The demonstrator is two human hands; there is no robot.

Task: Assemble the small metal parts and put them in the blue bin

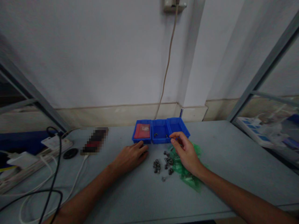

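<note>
My right hand (185,152) is over the front edge of the middle blue bin (160,123), thumb and index finger pinched close together. Whatever may be between the fingertips is too small to make out. Just beside them a small metal screw (167,136) shows in the bin, with another little metal piece (155,134) to its left. Below my right wrist lies a crumpled green plastic bag (195,183). Loose metal screws (157,166) are spread on the table left of the bag. My left hand (132,157) rests on the tabletop before the left bin, fingers loosely bent and holding nothing.
The left blue bin (135,130) contains a red plastic bag (142,131); the right blue bin (177,125) adjoins the middle one. A phone-like pixelated object (94,141), a black round disc (70,153), cables and a power strip (30,168) occupy the left side. Behind stands a wall (105,62).
</note>
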